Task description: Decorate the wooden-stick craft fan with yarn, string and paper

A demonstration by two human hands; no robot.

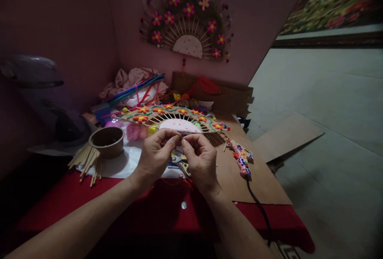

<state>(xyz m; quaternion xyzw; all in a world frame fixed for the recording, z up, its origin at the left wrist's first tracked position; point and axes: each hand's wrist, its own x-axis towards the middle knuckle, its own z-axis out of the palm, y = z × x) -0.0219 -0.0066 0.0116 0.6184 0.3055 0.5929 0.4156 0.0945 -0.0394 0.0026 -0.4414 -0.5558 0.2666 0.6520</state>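
Observation:
My left hand (pixel 157 151) and my right hand (pixel 200 159) meet fingertip to fingertip above the table's middle. Both are closed in a pinch on something small and reddish, mostly hidden by the fingers. A thin red string (pixel 176 182) lies below them, on the white sheet and red cloth. Between and beneath the hands are metal scissors (pixel 183 165), partly covered by my right hand. Just beyond the fingertips lies a fan-shaped craft (pixel 180 125) with orange flowers, a green wavy line and thin sticks round a dotted white half circle.
A brown bowl (pixel 110 153) and wooden sticks (pixel 86 161) are at the left. At the right, a flower-patterned glue gun (pixel 241 158) with a black cord rests on cardboard (pixel 260 187). Pipe cleaners (pixel 134 91) lie behind. Another fan (pixel 188 46) hangs on the wall.

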